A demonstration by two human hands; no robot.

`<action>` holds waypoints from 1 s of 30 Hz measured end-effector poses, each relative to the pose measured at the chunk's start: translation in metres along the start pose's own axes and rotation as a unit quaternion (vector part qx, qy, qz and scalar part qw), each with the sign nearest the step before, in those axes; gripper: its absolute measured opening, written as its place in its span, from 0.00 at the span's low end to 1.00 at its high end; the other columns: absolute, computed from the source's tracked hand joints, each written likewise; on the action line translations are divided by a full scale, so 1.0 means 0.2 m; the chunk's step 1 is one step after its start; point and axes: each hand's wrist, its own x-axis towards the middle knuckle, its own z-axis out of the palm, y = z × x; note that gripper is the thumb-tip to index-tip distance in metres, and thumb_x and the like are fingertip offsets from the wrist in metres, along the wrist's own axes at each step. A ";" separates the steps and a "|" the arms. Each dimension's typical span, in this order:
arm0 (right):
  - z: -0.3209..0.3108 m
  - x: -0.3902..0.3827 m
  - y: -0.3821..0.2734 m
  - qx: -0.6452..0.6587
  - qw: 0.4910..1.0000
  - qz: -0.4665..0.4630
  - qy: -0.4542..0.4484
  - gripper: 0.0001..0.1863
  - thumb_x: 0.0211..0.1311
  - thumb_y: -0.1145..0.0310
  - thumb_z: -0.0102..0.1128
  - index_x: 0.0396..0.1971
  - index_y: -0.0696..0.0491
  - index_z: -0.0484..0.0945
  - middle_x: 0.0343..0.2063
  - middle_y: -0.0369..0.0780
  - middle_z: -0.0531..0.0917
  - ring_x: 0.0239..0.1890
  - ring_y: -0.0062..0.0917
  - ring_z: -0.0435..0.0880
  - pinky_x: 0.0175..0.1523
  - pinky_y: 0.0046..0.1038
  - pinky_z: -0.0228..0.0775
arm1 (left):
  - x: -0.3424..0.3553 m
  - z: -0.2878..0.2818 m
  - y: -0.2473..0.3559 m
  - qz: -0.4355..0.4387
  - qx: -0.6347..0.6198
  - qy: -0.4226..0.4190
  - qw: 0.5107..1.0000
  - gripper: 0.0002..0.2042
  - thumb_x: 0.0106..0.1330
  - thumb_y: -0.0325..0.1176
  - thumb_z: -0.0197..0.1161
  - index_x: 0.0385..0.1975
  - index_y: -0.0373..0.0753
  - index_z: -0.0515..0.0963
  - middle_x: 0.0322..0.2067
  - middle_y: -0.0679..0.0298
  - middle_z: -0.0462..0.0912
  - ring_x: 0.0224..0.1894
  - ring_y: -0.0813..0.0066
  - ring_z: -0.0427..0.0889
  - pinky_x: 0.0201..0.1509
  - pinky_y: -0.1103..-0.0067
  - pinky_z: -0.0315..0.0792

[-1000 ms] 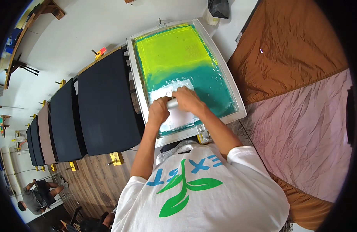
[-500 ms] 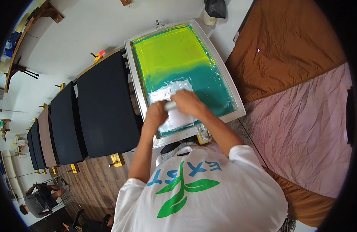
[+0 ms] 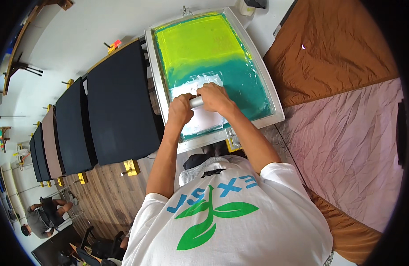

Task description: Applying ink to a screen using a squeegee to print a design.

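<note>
A printing screen with a pale metal frame (image 3: 257, 125) lies in front of me, yellow-green at its far end and teal nearer. White ink (image 3: 202, 120) covers a patch of the mesh at its near left. Both my hands are closed round the silvery bar of a squeegee (image 3: 196, 102) over that patch. My left hand (image 3: 181, 109) grips its left end, and my right hand (image 3: 214, 97) holds it farther to the right. Between them a short length of the bar shows; its blade edge is hidden.
To the left, a row of dark fabric-covered boards (image 3: 120, 106) runs away, with a brownish one (image 3: 51, 137) among them. Yellow clamps (image 3: 131, 167) stick out along their near ends. Brown cloth (image 3: 328, 48) and pinkish cloth (image 3: 337, 150) hang at right. Another person (image 3: 36, 219) sits far left.
The whole scene has shifted slightly upward in the picture. My hands, blurred before, are sharper now, still gripping the squeegee over the white ink, with more of its bar showing.
</note>
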 end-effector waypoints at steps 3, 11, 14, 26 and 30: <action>0.02 -0.07 0.00 -0.002 1.000 0.006 0.005 0.14 0.45 0.79 0.61 0.35 0.53 0.84 0.38 0.45 0.84 0.45 0.42 0.82 0.50 0.41 0.76 | -0.06 0.02 0.03 -0.005 -0.008 0.010 1.000 0.19 0.49 0.17 0.57 0.40 0.40 0.85 0.34 0.47 0.84 0.38 0.46 0.84 0.46 0.63 0.77; 0.05 -0.23 -0.04 -0.009 1.000 0.005 -0.004 0.14 0.45 0.79 0.62 0.36 0.53 0.84 0.38 0.45 0.83 0.46 0.42 0.81 0.50 0.41 0.76 | -0.22 0.07 0.08 -0.027 -0.030 0.006 0.999 0.17 0.50 0.18 0.58 0.40 0.41 0.84 0.34 0.50 0.83 0.38 0.47 0.83 0.46 0.62 0.77; 0.03 -0.29 -0.05 -0.017 1.000 0.014 -0.021 0.15 0.44 0.79 0.62 0.37 0.53 0.84 0.38 0.46 0.83 0.46 0.42 0.81 0.50 0.41 0.76 | -0.26 0.08 0.11 -0.044 -0.023 0.005 0.999 0.17 0.51 0.18 0.58 0.40 0.42 0.84 0.35 0.50 0.84 0.38 0.47 0.83 0.45 0.62 0.77; -0.10 -0.12 -0.01 -0.022 0.989 0.041 -0.144 0.16 0.42 0.76 0.60 0.35 0.51 0.86 0.33 0.49 0.86 0.40 0.44 0.86 0.46 0.41 0.78 | -0.06 -0.06 0.09 -0.063 0.019 -0.179 0.982 0.15 0.51 0.26 0.61 0.39 0.41 0.86 0.34 0.47 0.85 0.40 0.49 0.85 0.47 0.63 0.79; -0.07 -0.06 -0.01 -0.047 0.997 0.032 -0.057 0.15 0.46 0.76 0.61 0.38 0.51 0.85 0.37 0.46 0.85 0.44 0.43 0.84 0.47 0.42 0.76 | -0.05 0.01 0.08 -0.074 -0.026 -0.014 0.997 0.20 0.48 0.21 0.61 0.44 0.43 0.84 0.36 0.51 0.86 0.40 0.49 0.84 0.45 0.63 0.79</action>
